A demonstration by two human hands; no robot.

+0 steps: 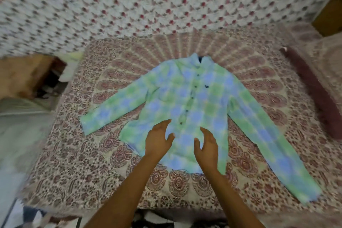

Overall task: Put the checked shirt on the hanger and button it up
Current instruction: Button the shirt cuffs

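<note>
- Checked shirt (192,102) lies flat on the bed (74,163), buttoned front up.
- Left hand (157,139) and right hand (206,144) hover wide over its hem, holding nothing.
- Risk: a loose grab bunches the fabric.

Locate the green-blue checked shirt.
Head view: the green-blue checked shirt lies flat mid-frame on the red-patterned bedspread, its hem end nearest the left hand and right hand.

Left hand (158,138), right hand (206,144) apparently spread
</note>
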